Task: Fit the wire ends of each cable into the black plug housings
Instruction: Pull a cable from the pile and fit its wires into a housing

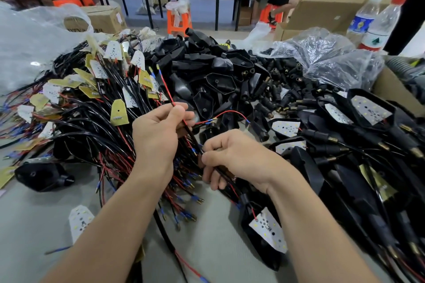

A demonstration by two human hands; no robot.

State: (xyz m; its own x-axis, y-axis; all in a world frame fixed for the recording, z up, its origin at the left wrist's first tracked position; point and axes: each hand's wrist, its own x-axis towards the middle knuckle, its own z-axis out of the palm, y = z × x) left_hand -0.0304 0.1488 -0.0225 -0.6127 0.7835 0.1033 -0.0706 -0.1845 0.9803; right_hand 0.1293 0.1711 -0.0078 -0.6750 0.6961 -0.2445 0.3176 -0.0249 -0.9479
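Grips a black cable point(189, 133) in the left hand point(158, 131), fingers curled round it, with its wire ends point(158, 71) sticking up above the fist. Pinches the same cable lower down between thumb and fingers of the right hand point(236, 158). Seems to lead it down to a white LED board point(269, 230) under the right wrist. Shows heaped black plug housings point(207, 69) just behind the hands and tangled cables point(92, 108) to the left, all on a grey table point(30, 225).
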